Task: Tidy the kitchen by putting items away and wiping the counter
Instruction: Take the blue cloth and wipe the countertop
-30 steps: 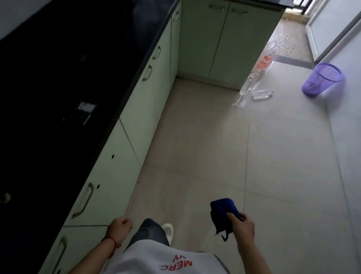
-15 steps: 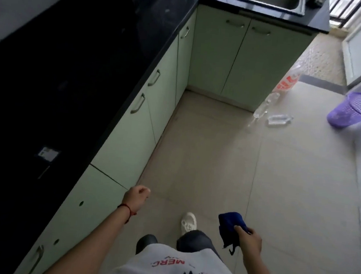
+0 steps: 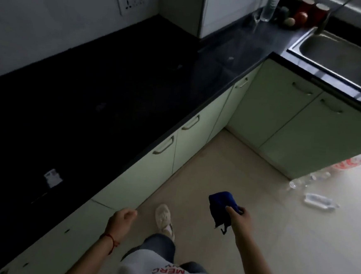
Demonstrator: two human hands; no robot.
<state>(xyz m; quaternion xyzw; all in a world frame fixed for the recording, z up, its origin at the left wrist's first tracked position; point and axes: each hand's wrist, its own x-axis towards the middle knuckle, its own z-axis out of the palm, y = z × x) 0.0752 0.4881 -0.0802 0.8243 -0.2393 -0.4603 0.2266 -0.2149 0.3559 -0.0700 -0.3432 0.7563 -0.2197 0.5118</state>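
Observation:
My right hand grips a dark blue cloth, which hangs bunched over the floor. With its fingers loosely curled, my left hand holds nothing and hangs beside the pale green cabinet fronts. The black L-shaped counter runs along the left and across the back. A small white slip lies on it near me. At the back corner stand a clear bottle, two red cups and two round fruits. A steel sink sits at the upper right.
Clear plastic bottles and a flat clear container lie on the tiled floor at the right, next to a red-printed plastic bag. A wall socket is above the counter. My white shoe steps forward.
The view has moved forward and tilted up, bringing the sink and the back corner items into sight. Both hands kept their positions, the right still holding the cloth. The purple basket left the view.

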